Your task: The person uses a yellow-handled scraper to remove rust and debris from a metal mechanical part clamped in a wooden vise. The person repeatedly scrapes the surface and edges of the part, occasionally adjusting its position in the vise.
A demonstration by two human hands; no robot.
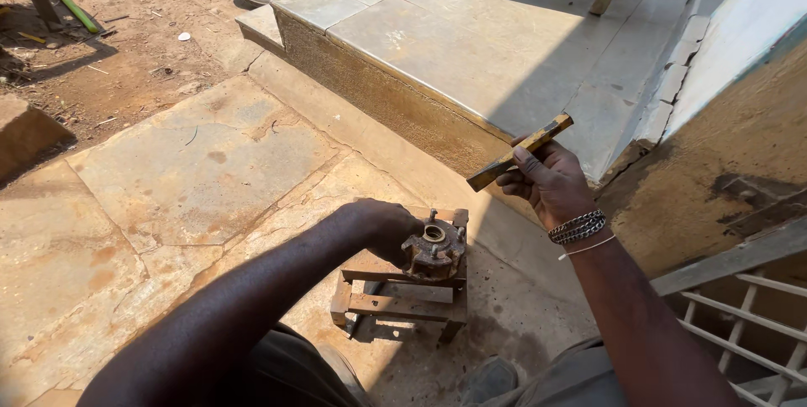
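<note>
Left hand (382, 226): closed on rusty wheel hub (435, 249), lower centre.
Hub seat: small metal stand (395, 298), on stone paving (193, 171).
Right hand (551, 180): clamped round flat metal bar (519, 152), raised, centre right.

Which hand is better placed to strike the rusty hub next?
Right, probably. The right hand holds a yellowish metal bar raised above the rusty studded wheel hub, while the left hand grips the hub on the small metal stand.

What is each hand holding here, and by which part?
Right hand grips a flat metal bar near its middle. Left hand holds the rusty wheel hub by its side.
</note>
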